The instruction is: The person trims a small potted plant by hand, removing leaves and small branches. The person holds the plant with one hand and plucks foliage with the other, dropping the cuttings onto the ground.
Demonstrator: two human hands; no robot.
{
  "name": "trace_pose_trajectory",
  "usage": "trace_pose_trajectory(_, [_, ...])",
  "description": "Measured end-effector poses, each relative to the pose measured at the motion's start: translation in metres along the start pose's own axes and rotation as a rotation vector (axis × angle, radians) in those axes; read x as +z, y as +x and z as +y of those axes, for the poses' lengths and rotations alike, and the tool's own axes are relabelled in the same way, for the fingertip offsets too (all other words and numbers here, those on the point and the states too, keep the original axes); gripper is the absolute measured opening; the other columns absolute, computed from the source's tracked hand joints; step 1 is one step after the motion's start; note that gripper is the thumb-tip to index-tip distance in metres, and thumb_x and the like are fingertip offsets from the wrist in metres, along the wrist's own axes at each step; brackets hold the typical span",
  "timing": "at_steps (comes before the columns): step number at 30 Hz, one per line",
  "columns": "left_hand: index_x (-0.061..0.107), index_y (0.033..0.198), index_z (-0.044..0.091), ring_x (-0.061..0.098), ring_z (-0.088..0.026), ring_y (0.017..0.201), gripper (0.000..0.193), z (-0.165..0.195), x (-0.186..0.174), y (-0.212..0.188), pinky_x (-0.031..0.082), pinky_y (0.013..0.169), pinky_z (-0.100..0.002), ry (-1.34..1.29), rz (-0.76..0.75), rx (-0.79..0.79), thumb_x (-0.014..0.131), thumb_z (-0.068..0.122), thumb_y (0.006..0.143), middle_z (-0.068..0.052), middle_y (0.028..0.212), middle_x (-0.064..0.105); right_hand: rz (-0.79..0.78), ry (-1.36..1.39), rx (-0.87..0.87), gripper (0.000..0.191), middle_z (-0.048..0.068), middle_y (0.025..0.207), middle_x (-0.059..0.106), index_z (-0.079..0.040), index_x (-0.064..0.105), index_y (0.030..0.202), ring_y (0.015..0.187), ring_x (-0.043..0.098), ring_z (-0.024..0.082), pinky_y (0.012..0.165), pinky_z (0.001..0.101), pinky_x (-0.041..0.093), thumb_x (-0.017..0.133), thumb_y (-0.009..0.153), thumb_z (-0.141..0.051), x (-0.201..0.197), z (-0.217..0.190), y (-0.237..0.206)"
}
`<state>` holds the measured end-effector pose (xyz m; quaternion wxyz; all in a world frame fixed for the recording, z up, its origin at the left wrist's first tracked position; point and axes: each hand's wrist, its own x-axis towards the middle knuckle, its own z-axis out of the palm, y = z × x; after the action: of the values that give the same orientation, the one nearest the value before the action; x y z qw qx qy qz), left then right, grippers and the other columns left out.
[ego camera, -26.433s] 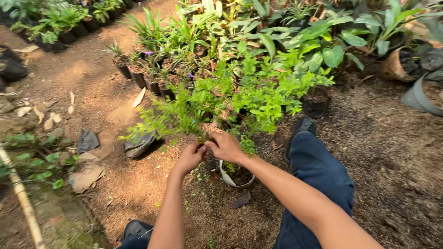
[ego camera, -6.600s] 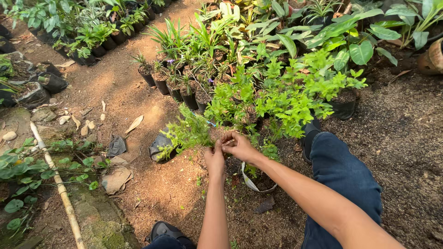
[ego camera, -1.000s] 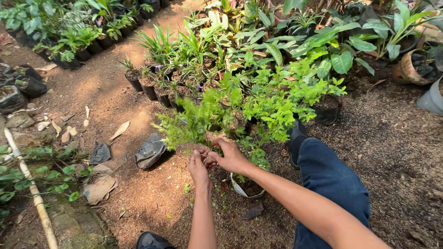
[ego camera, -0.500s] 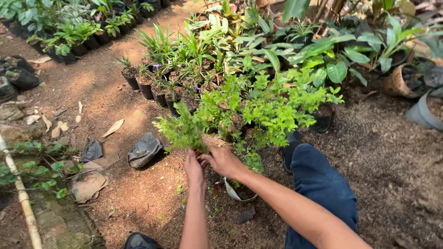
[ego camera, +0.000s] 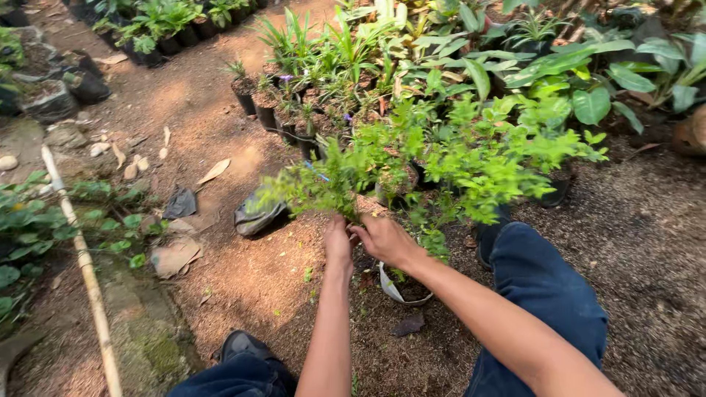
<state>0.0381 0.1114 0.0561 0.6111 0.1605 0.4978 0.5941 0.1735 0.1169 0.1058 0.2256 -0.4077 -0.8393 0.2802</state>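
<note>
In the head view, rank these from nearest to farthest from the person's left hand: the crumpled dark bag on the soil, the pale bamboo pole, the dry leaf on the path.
From the left hand:
1. Crumpled dark bag, just to its left.
2. Dry leaf, farther up-left on the path.
3. Bamboo pole, far left edge.

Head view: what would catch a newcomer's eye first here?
First, the bright green shrub at centre, with the left hand and right hand side by side at its base, above a small pot. Behind it, rows of potted plants in black bags crowd the top of the view. A pale pole lies on the ground at the left.
</note>
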Motion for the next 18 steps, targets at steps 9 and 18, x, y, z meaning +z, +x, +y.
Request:
trace_pose_trajectory(9, [0.059, 0.126, 0.003, 0.061, -0.023, 0.107, 0.039, -0.005, 0.003, -0.009, 0.051, 0.095, -0.044, -0.011, 0.088, 0.024, 0.041, 0.031, 0.108, -0.011, 0.118, 0.063, 0.063, -0.058, -0.033, 0.028, 0.01, 0.058, 0.06, 0.001, 0.063, 0.098, 0.04, 0.055, 0.02, 0.034, 0.0331, 0.045, 0.055, 0.106, -0.025, 0.017, 0.013, 0.006])
trace_pose_trajectory(18, [0.059, 0.11, 0.005, 0.057, -0.018, 0.094, 0.016, -0.004, 0.0, -0.01, 0.051, 0.086, -0.036, -0.275, 0.014, 0.071, 0.048, 0.016, 0.105, -0.007, 0.106, 0.061, 0.057, -0.079, -0.06, 0.026, 0.009, 0.057, 0.061, 0.0, 0.061, 0.096, 0.038, 0.055, 0.02, 0.036, 0.033, 0.044, 0.053, 0.106, -0.023, 0.012, 0.006, 0.008])
